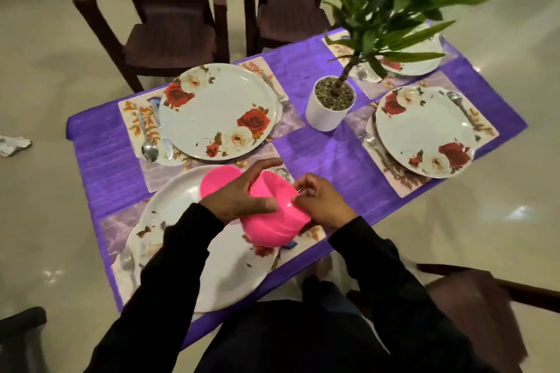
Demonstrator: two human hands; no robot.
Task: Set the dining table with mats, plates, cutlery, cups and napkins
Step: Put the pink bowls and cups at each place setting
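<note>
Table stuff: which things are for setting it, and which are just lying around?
For the job: pink cups in both hands, left and right; flowered plates; mats; spoon; fork.

Just there: potted plant; chairs; crumpled paper on the floor.

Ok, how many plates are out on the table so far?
4. One far left, one nearest the person, partly under the hands, one at right, and one far right behind the plant leaves. Stacked plates beneath may be hidden.

Home dining room, purple-clothed table (pixel 318 154), floral plates (pixel 218 109), plastic chairs (pixel 157 15), potted plant (pixel 330 103)
</note>
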